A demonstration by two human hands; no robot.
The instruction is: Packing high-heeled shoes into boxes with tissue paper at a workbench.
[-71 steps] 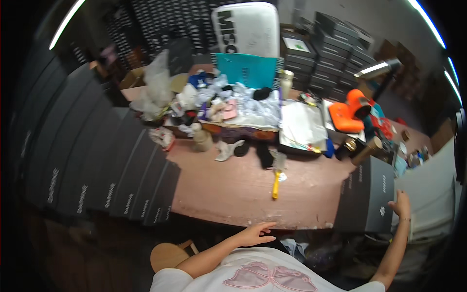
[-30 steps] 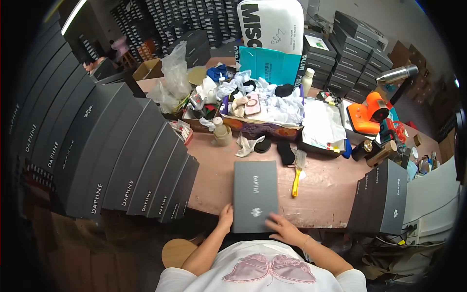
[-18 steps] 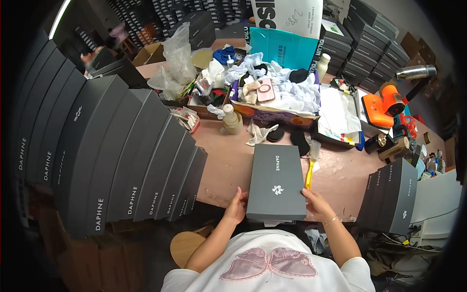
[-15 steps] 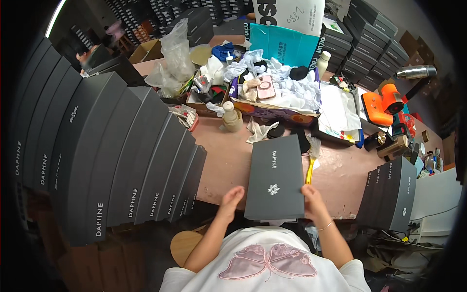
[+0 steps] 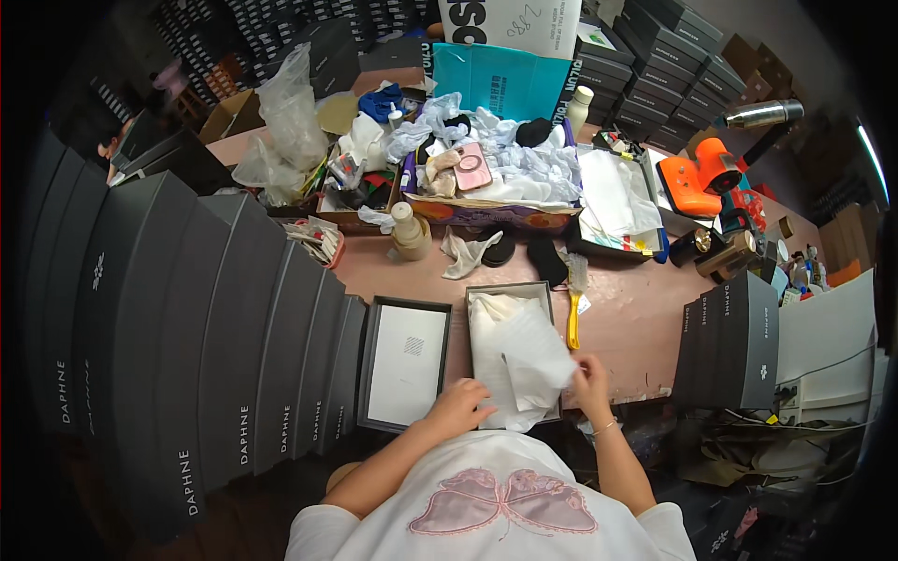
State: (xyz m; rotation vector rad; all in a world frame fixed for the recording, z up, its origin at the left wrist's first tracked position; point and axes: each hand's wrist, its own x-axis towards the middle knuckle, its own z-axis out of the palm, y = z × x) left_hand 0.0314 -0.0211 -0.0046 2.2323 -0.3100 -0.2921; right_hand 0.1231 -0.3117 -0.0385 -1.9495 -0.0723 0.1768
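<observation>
A dark grey shoebox (image 5: 547,297) sits uncovered before me, with white tissue paper (image 5: 530,351) bunched over what is inside. The contents under the paper are hidden. Left of the box lies its lid (image 5: 404,360), white inner face up, with a small printed patch. My right hand (image 5: 589,385) pinches the right edge of the tissue paper at the box's right side. Over the gap between lid and box, by the near left corner of the box, hovers my left hand (image 5: 456,409), fingers spread and holding nothing.
Tall stacks of dark shoeboxes (image 5: 224,327) wall the left side; a shorter stack (image 5: 734,346) stands at right. Beyond the box are a yellow-handled brush (image 5: 574,313), a beige bottle (image 5: 410,232), a crate of crumpled paper (image 5: 524,217) and an orange tool (image 5: 697,182).
The lid has come off the shoebox and now lies inner side up at its left. My right hand has taken hold of the tissue paper. The view has shifted slightly right.
</observation>
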